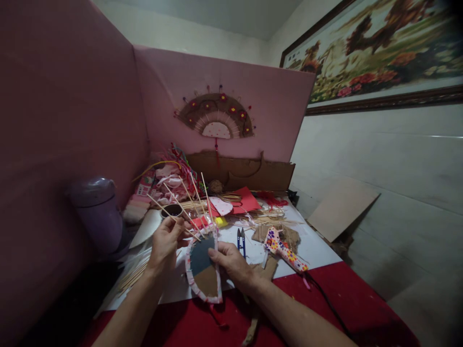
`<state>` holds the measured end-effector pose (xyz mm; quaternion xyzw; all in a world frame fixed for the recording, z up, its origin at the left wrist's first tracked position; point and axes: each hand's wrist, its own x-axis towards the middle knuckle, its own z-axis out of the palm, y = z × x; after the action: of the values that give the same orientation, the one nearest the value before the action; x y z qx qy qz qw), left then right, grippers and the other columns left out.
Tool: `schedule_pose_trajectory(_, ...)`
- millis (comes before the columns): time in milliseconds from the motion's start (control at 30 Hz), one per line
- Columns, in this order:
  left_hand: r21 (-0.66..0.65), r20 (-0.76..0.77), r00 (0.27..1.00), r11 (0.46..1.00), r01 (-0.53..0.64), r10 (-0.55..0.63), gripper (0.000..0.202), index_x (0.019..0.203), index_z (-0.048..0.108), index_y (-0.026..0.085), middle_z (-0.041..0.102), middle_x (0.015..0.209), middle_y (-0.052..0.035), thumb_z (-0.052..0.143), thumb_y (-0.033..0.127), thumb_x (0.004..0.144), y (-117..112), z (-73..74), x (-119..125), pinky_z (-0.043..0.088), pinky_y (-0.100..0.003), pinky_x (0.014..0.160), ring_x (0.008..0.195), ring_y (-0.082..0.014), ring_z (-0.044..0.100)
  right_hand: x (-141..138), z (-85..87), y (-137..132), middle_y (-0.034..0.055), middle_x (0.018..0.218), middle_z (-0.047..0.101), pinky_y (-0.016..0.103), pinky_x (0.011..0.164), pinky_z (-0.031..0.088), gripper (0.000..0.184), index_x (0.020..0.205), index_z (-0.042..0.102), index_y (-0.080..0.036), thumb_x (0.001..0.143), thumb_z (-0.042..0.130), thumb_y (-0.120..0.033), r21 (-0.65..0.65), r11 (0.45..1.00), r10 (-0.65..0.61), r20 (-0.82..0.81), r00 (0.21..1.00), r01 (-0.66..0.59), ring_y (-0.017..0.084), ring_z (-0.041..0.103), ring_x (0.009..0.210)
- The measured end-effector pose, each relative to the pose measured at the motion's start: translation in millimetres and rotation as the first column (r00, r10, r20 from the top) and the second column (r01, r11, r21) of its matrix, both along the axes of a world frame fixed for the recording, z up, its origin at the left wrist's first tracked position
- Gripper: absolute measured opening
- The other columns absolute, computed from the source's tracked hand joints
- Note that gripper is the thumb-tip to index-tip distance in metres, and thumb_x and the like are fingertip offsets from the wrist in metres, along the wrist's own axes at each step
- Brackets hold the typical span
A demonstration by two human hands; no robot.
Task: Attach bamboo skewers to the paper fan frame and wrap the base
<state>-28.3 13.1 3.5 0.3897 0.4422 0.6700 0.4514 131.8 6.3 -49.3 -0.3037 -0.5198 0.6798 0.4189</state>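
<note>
My right hand (231,262) grips the edge of a half-round cardboard fan base (203,271) with a white patterned rim, partly grey and partly bare brown. Several thin wooden sticks (188,205) fan upward from its top. My left hand (167,241) is closed on one of these sticks near the base's upper left. Both hands hover over a white sheet (314,246) on a red cloth (347,303).
Small blue scissors (241,239) and a glue gun (285,251) with flowered wrap lie right of my hands. Loose sticks, red paper (248,200), a dark cup (172,210) and ribbons crowd the back. A finished fan (217,118) hangs on the pink board. A lilac container (97,212) stands left.
</note>
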Motion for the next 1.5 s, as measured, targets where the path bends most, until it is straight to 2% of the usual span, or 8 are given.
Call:
schedule_pose_trajectory(200,0.000,-0.001,1.000,1.000,-0.002,0.002,0.037,0.072,0.052,0.017,0.062,0.064,0.0025,0.072,0.045,0.059,1.0,-1.3,-0.3,0.043,-0.020,0.037,0.045,-0.0110,0.058,-0.4,2.0,-0.5,0.0009,0.068,0.056,0.021,0.055,0.037,0.044,0.075,0.062,-0.014,0.061,0.071,-0.055,0.008,1.000,0.010,-0.027,1.000,-0.010,0.011,0.048,0.060)
schedule_pose_trajectory(367,0.003,0.001,1.000,1.000,-0.001,0.001,0.036,0.072,0.051,0.017,0.062,0.064,0.0029,0.072,0.044,0.061,1.9,-1.9,-0.6,0.044,-0.020,0.037,0.046,-0.0107,0.058,0.0,6.3,-2.5,-0.0020,0.060,0.051,0.021,0.052,0.034,0.043,0.070,0.061,-0.014,0.061,0.071,-0.054,0.020,1.000,-0.001,-0.016,1.000,0.001,0.008,0.042,0.052)
schedule_pose_trajectory(833,0.005,-0.003,1.000,1.000,0.005,-0.005,0.037,0.073,0.052,0.017,0.062,0.065,0.0026,0.072,0.045,0.060,1.1,-2.3,-1.5,0.044,-0.019,0.037,0.047,-0.0110,0.059,0.5,1.6,-0.7,0.0007,0.066,0.057,0.021,0.053,0.036,0.044,0.075,0.061,-0.013,0.062,0.071,-0.053,-0.001,1.000,0.015,-0.031,0.999,-0.015,0.010,0.048,0.057)
schedule_pose_trajectory(1067,0.004,-0.003,1.000,1.000,-0.002,0.002,0.038,0.073,0.052,0.017,0.062,0.065,0.0028,0.073,0.046,0.059,1.6,-3.2,-1.3,0.044,-0.019,0.037,0.046,-0.0104,0.058,-0.3,1.4,-0.8,-0.0004,0.064,0.055,0.022,0.055,0.036,0.043,0.073,0.061,-0.013,0.062,0.071,-0.054,0.008,1.000,0.017,-0.037,0.999,-0.017,0.010,0.048,0.058)
schedule_pose_trajectory(1500,0.002,-0.006,1.000,1.000,0.012,-0.012,0.037,0.073,0.051,0.017,0.062,0.065,0.0028,0.071,0.045,0.062,3.7,-5.1,-1.7,0.044,-0.019,0.037,0.047,-0.0107,0.059,-0.5,5.6,-1.6,-0.0018,0.060,0.052,0.021,0.051,0.031,0.043,0.069,0.059,-0.013,0.061,0.071,-0.054,0.023,1.000,0.008,-0.030,1.000,-0.007,0.008,0.043,0.052)
